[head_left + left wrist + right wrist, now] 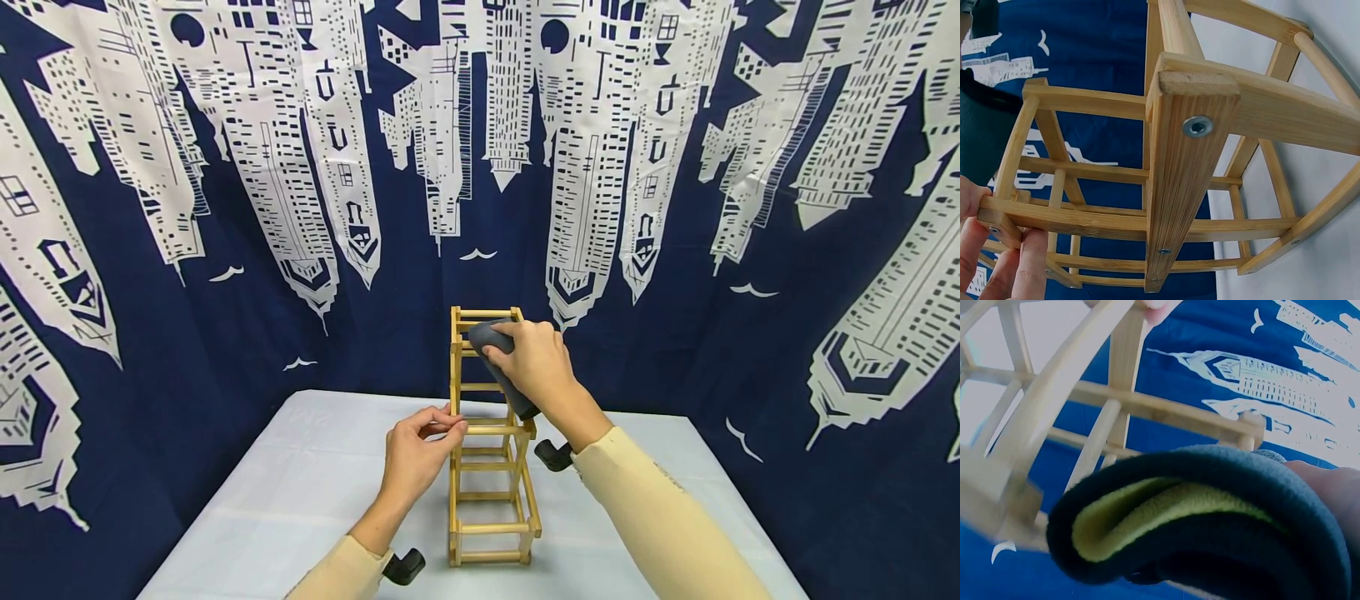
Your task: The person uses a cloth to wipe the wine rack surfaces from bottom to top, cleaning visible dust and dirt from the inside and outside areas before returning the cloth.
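A tall wooden rack (495, 528) of pale slats and round rungs stands upright on the table. My left hand (420, 446) holds its left side at mid-height, thumb and fingers around a corner of the frame; the left wrist view shows these fingers (1030, 269) close up. Higher up, my right hand (542, 362) grips a folded dark grey cloth (512, 392) against the upper right side of the rack. The right wrist view shows the cloth's fold (1222, 469) with a yellow inner face. Part of the rack's right post is hidden behind cloth and hand.
Under the rack lies a pale table surface (300, 467). A dark blue curtain (420, 275) with white skyline prints hangs close behind the table and at both sides. Each wrist carries a black camera mount (553, 455).
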A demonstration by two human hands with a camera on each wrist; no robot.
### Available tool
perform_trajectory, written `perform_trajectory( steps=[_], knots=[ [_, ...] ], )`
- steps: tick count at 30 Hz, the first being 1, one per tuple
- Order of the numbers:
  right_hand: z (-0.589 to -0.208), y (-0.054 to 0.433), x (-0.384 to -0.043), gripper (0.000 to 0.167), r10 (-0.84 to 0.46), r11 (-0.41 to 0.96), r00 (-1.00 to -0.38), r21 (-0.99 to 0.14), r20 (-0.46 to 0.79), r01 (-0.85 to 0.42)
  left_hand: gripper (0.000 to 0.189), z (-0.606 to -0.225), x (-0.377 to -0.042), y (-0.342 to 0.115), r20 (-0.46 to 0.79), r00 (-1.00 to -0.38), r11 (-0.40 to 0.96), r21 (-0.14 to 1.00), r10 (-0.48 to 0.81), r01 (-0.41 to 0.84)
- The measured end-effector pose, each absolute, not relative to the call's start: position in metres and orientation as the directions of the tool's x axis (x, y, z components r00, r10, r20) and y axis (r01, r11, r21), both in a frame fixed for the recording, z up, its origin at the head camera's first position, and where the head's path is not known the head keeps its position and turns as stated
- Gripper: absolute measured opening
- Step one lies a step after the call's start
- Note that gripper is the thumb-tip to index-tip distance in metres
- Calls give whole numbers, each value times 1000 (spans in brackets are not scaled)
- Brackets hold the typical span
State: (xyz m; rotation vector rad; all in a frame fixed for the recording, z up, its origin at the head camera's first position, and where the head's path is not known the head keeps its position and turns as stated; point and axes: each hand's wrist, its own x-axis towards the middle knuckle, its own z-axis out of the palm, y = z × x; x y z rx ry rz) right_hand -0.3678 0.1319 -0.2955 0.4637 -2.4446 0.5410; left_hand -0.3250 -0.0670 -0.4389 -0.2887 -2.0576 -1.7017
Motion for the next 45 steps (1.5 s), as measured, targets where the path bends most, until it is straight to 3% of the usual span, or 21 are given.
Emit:
perform_trajectory(
  steps=[10, 25, 34, 38, 42, 45],
  knots=[
    [-295, 114, -373, 41, -247, 798, -755, -315, 608, -514, 7, -439, -328, -70, 475, -872, 267, 861, -121, 432],
    [-282, 140, -374, 43, -260, 758, -748, -351, 610, -549, 6, -431, -334, -78, 479, -873, 326, 843, -92, 428],
    [-264, 175, -374, 38, -169, 805, -670, -291, 722, -517, 6, -431, -333, -80, 467, -882, 320, 848, -69, 424],
    [-262, 184, -378, 38, -198, 862, -714, -227, 671, -453, 6, -431, -333, -81, 479, -876, 319, 841, -63, 437],
    [-268, 186, -384, 38, -264, 849, -809, -272, 526, -454, 7, -433, -333, -80, 486, -872, 310, 839, -59, 447],
    [-274, 187, -387, 45, -313, 808, -837, -337, 448, -483, 8, -435, -331, -79, 484, -873, 302, 842, -53, 448]
  ],
)
